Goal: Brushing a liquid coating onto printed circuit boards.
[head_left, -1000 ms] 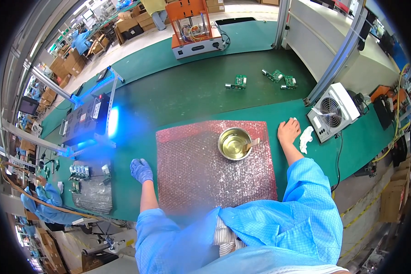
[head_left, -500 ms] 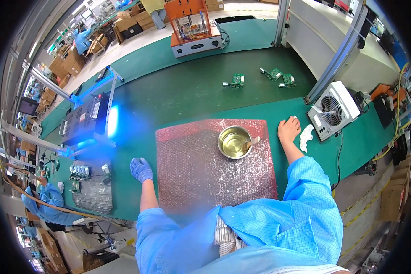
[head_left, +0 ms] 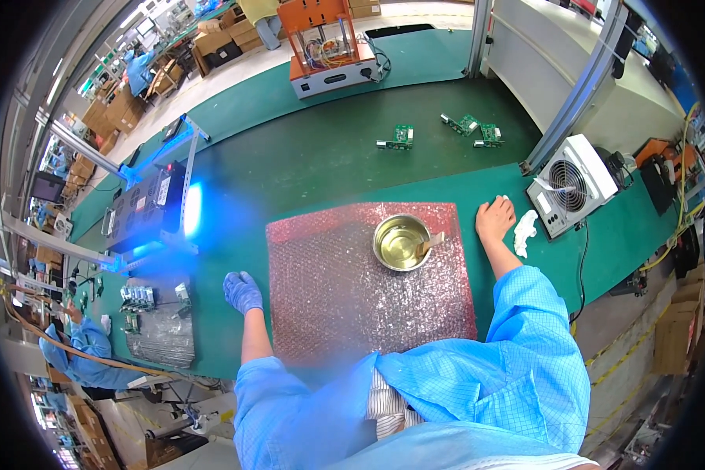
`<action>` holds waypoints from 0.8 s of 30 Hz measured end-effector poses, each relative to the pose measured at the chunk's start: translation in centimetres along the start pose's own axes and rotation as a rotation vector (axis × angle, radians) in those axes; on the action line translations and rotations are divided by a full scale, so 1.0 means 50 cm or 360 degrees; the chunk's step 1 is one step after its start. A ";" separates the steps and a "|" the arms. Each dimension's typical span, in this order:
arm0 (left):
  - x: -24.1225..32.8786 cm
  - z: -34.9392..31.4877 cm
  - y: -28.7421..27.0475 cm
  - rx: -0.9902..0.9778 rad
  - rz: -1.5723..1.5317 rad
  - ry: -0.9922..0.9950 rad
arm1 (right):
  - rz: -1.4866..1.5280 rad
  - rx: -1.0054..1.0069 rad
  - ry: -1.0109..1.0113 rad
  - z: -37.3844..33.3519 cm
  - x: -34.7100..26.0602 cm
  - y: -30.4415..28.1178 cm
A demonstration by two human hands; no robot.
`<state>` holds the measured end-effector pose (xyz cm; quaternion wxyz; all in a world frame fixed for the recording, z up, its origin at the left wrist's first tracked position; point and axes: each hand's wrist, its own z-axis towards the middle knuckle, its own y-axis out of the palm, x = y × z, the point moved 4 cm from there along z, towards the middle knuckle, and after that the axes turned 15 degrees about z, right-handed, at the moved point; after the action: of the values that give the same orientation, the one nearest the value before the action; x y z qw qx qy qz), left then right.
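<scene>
Bare and resting on the green mat, my right hand [head_left: 496, 219] has its fingers a little apart and nothing in it. Just right of it lies a crumpled white cloth [head_left: 526, 233]. My left hand [head_left: 243, 291], in a bluish-purple glove, lies on the mat and holds nothing visible. Between the hands is a reddish bubble-wrap sheet [head_left: 329, 290], close beside the gloved hand. A round metal bowl [head_left: 379, 254] with clear yellowish liquid stands on the sheet's far right part. What looks like a brush with a wooden handle [head_left: 432, 242] leans over the bowl's right rim.
A white fan unit [head_left: 572, 188] stands at right with a cable. Green circuit boards [head_left: 403, 137] lie on the far bench. An orange-topped fixture [head_left: 321, 47] stands behind. At left are a blue-lit machine [head_left: 145, 207] and several boards [head_left: 137, 296]; a person in blue [head_left: 78, 345] works beyond.
The whole view has shifted very slightly. Both hands, the bowl and the bubble-wrap sheet keep their places. The far-left person's arm has moved a little.
</scene>
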<state>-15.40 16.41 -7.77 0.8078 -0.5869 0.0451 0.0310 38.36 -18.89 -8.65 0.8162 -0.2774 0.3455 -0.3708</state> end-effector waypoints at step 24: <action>0.000 -0.002 -0.003 0.0052 -0.0017 0.0018 | 0.0038 -0.0059 0.0052 -0.003 0.003 -0.004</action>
<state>-15.37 16.25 -7.65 0.8172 -0.5740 0.0470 0.0226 38.25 -19.14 -8.65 0.8096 -0.2823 0.3688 -0.3589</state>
